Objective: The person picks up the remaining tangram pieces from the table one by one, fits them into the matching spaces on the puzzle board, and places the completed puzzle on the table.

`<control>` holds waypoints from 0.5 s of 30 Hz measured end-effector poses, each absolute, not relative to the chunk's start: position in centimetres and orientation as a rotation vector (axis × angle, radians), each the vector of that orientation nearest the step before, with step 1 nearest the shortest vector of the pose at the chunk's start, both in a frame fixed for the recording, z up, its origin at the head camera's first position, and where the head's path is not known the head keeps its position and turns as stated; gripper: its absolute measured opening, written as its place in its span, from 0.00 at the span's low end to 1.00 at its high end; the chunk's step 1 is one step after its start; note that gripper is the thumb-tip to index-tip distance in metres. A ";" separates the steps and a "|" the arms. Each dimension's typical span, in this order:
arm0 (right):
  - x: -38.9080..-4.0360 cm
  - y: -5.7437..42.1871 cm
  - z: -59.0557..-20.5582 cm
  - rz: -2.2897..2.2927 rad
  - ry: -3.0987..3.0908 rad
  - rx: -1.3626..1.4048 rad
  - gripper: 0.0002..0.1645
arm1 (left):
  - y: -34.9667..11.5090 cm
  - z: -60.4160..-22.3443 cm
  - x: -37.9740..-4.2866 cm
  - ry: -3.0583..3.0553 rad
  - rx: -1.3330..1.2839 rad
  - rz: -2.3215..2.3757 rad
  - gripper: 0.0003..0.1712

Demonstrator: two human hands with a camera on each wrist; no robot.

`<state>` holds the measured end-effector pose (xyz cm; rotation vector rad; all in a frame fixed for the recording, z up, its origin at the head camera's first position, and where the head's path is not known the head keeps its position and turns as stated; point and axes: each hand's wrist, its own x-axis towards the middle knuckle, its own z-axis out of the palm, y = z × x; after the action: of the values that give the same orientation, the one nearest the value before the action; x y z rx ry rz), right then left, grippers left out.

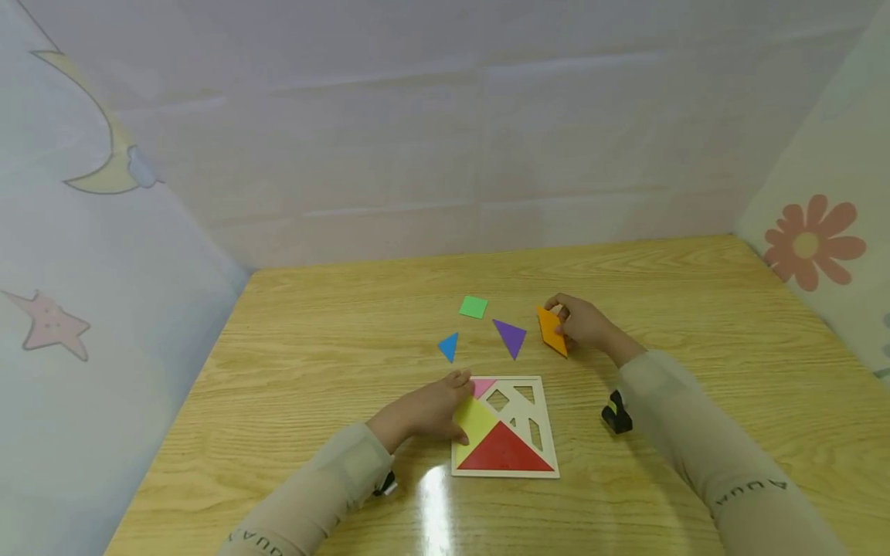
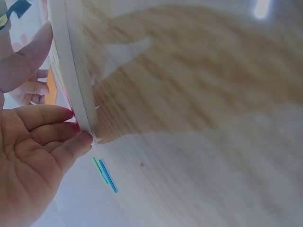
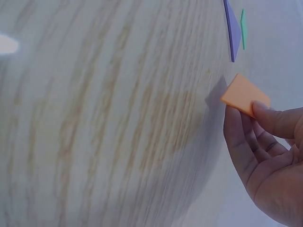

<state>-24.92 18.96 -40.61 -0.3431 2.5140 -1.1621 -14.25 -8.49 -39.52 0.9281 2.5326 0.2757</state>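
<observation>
My right hand [image 1: 582, 323] pinches an orange parallelogram tangram piece [image 1: 552, 332] between thumb and fingers. In the right wrist view the orange piece [image 3: 244, 94] is tilted, its shadow on the table beside it. My left hand [image 1: 433, 408] rests at the left edge of a white tangram board [image 1: 549, 455], thumb spread from the fingers. Close up in the left wrist view, its fingertips [image 2: 84, 138] touch the board's rim [image 2: 71, 61]. Seated in the board are a red triangle [image 1: 504, 452], a yellow triangle [image 1: 476, 421] and a pink piece [image 1: 481, 386], partly covered by the hand. Several cut-out slots lie at its right.
Beyond the board lie a blue triangle [image 1: 449, 347], a green piece [image 1: 473, 306] and a purple triangle [image 1: 511, 337] on the wooden table [image 1: 334, 332]. A black device [image 1: 616, 414] shows by the right sleeve. Pale fabric walls [image 1: 389, 154] border the table.
</observation>
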 end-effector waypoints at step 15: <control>-24.1 18.8 -40.3 -1.198 2.447 -0.429 0.28 | -8.5 -39.6 -14.2 2.531 0.909 0.286 0.45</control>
<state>-24.07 18.77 -40.28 -0.4293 2.4472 -1.1978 -14.17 -8.49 -39.56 0.9092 2.5308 0.2862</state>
